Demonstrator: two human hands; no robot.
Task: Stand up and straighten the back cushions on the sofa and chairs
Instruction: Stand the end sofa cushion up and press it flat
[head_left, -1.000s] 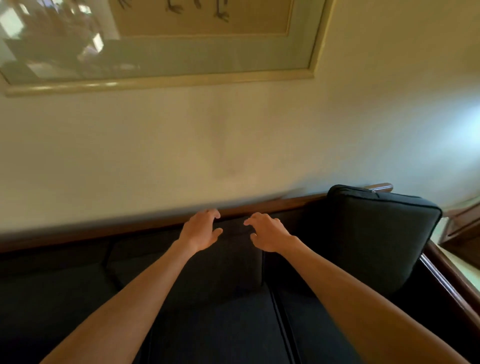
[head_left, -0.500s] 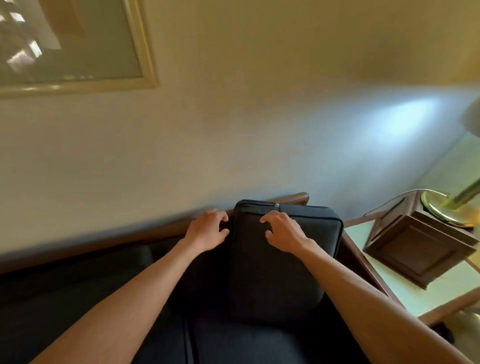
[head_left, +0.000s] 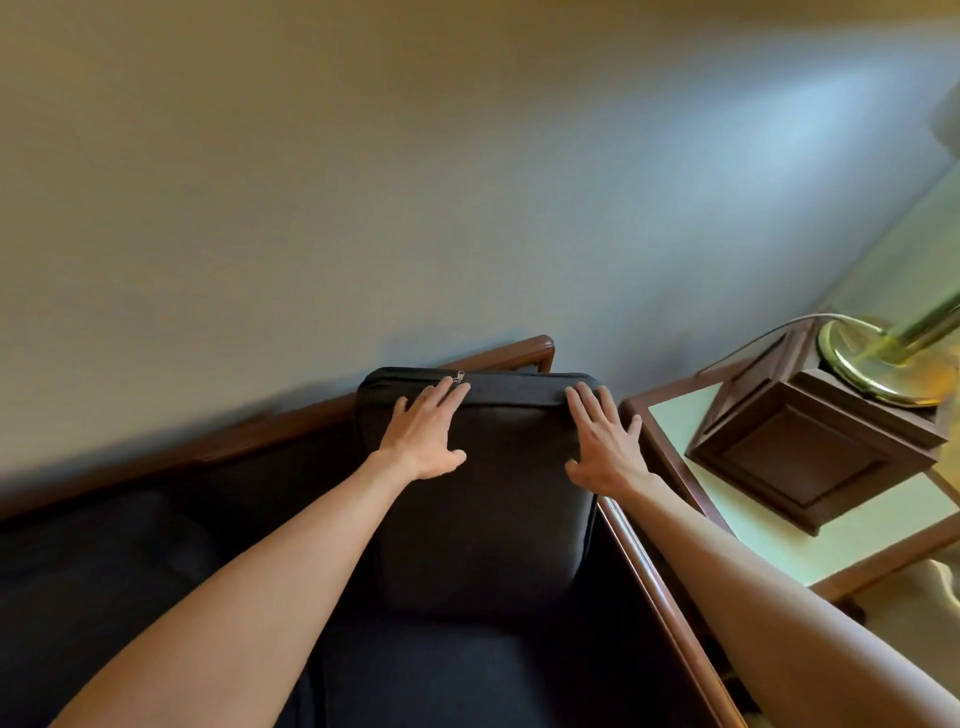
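A dark back cushion (head_left: 488, 499) stands upright at the right end of the wood-framed sofa (head_left: 524, 356), leaning against the wall-side rail, its zip on the top edge. My left hand (head_left: 423, 434) lies flat on the cushion's upper left front, fingers spread and reaching its top edge. My right hand (head_left: 602, 441) lies flat on the upper right front, fingers apart. Neither hand grips anything. To the left, the other back cushions (head_left: 156, 519) lie low and dark, hard to make out.
The dark seat cushion (head_left: 441, 670) lies below. The sofa's wooden right arm (head_left: 649, 577) runs beside a glass-topped side table (head_left: 769, 540) holding a dark wooden box (head_left: 800, 452) and a brass lamp base (head_left: 872, 364). A pale wall rises behind.
My view swung right, from the middle of the sofa to its right end. Both hands moved onto the right back cushion, then spread apart and flattened against its front.
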